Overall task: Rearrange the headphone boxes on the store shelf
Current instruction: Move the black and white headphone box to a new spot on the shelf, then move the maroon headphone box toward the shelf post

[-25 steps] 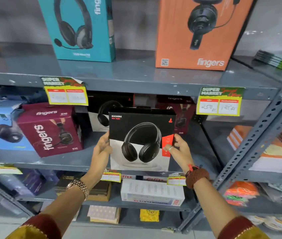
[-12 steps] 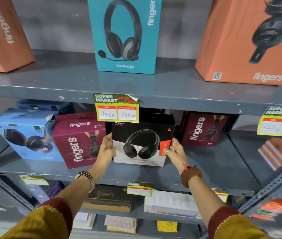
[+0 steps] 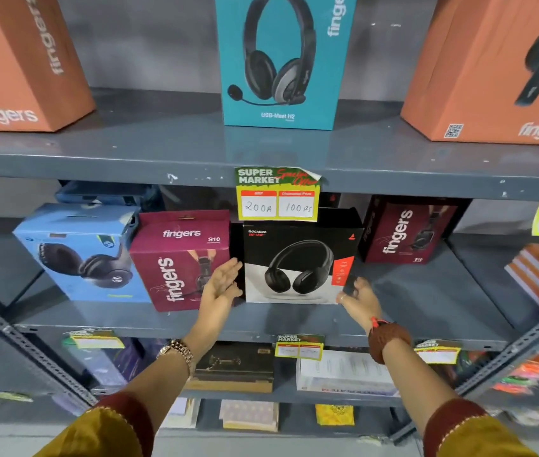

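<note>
A black and white headphone box (image 3: 297, 262) stands upright on the middle shelf (image 3: 426, 301), between a maroon fingers box (image 3: 179, 258) on its left and a second maroon fingers box (image 3: 406, 232) further back on its right. My left hand (image 3: 222, 285) is open, palm up, just off the box's left edge. Just off the lower right corner is my right hand (image 3: 358, 300), fingers loosely curled, holding nothing. A blue headphone box (image 3: 80, 252) stands at the far left of the same shelf.
On the top shelf stand a teal headset box (image 3: 281, 61) and two orange fingers boxes (image 3: 20, 61) (image 3: 492, 67). A yellow price tag (image 3: 278, 199) hangs over the black box's top. Lower shelves hold flat boxes and books. A slotted metal upright (image 3: 525, 351) runs at right.
The black box went from held in front of the shelf to standing on the middle shelf. Both hands have let go of it and drawn slightly back.
</note>
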`<state>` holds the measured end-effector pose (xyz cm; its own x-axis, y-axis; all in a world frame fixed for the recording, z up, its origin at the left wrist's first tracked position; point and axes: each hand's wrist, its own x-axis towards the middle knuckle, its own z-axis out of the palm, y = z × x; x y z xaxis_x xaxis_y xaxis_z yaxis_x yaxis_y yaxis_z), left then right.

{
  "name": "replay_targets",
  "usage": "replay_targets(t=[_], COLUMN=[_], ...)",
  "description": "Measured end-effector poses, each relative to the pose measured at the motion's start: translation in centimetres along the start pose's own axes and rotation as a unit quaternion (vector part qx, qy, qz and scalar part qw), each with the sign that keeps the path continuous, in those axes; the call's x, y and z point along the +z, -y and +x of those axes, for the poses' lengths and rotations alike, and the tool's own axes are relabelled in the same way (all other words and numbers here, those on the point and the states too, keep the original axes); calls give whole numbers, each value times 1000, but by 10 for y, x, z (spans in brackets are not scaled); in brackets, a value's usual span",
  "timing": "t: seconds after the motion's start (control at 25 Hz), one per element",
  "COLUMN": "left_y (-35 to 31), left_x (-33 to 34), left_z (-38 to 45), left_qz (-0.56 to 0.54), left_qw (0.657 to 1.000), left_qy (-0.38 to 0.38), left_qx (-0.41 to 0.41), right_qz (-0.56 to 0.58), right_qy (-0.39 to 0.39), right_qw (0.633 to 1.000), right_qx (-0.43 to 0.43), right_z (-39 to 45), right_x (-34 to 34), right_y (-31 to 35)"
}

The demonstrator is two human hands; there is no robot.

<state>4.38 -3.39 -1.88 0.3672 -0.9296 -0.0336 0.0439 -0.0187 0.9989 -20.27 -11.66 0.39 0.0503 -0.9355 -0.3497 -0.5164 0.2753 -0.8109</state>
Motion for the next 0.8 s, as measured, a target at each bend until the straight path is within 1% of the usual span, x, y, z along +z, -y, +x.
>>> replay_targets(t=[0.04,0.08,0.12,0.16,0.2,0.28,0.32,0.36,0.44,0.56,0.68,0.8], left_y=[3,9,15,18,20,14,7,-1,-13,-26,-36,-40], left_x=[-11,-23,-38,-52,-67,-90,-98,-106,-118,-125,-121,-117], left_z=[-8,-13,-18,-21,-23,-25,-25,-22,-13,-4,-4,-18], left_qz=[0,3,12,17,21,9,-3,-14,-25,-26,-15,-25], left_qw=[1000,999,998,995,990,976,970,968,970,978,982,979], left_qy=[-13,-33,-64,-98,-141,-220,-242,-251,-240,-206,-190,-200], left_qx=[11,17,18,15,8,-2,-2,-2,6,6,-7,2], right_qz=[-30,-36,-30,-26,-26,0,16,31,58,78,73,74], right_qy=[13,33,54,88,130,168,177,192,202,203,215,226], right_qw=[999,999,998,996,990,980,977,972,965,963,959,953], right_qx=[11,20,12,-10,-51,-102,-118,-135,-159,-158,-169,-188], right_z=[-14,-21,-25,-28,-34,-39,-40,-41,-44,-40,-38,-43], right_x=[10,21,37,54,72,103,116,129,144,155,158,154], right_y=[1,-2,-2,0,7,27,38,48,69,88,95,91])
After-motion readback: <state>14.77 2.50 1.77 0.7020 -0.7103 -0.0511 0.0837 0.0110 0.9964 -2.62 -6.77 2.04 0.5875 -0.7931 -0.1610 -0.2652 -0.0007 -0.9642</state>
